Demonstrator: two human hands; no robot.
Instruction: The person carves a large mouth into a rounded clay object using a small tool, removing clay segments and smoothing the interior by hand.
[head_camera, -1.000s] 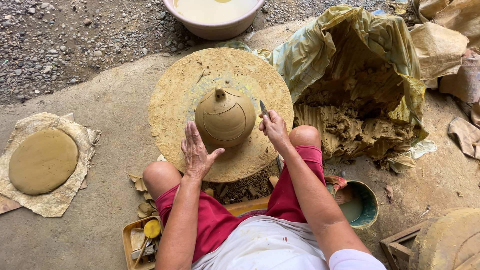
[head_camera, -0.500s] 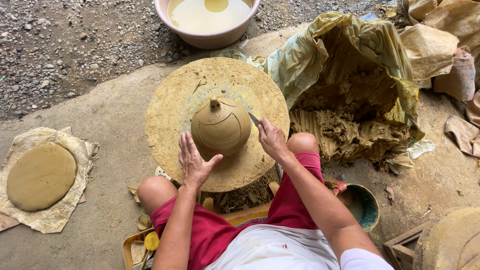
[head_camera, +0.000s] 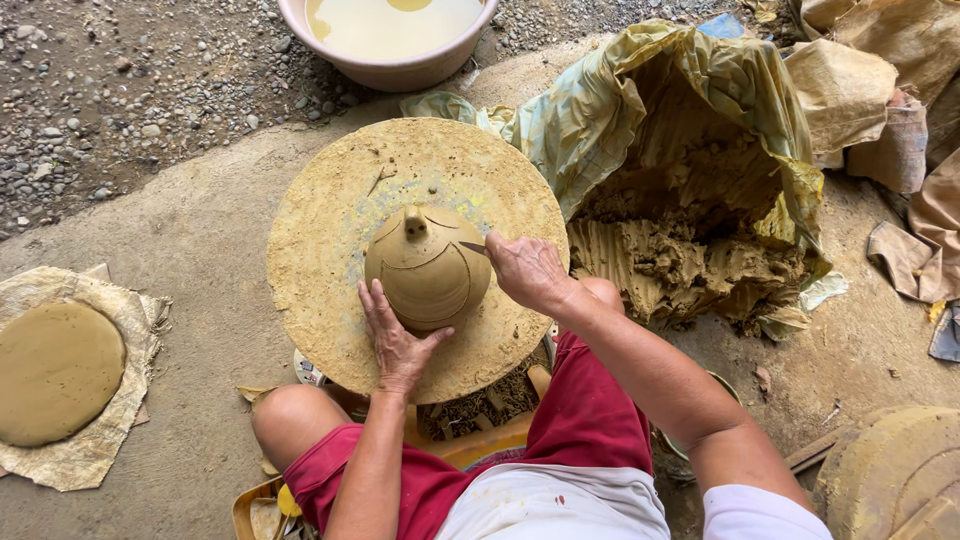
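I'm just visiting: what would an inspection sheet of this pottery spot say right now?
Surface: round clay-caked wheel on a concrete floor.
Job's things: domed clay pot with a small knob, centred on the wheel.
Clutter: flat clay disc on cloth; heap of raw clay in plastic sheeting.
Grippers: left hand rests on the pot; right hand presses a thin tool to it.
Cables: nothing seen.
Surroundings: pink basin of cloudy water, gravel.

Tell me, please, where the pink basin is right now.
In the head view, the pink basin sits on gravel at the top edge, beyond the round wheel bearing the clay pot.
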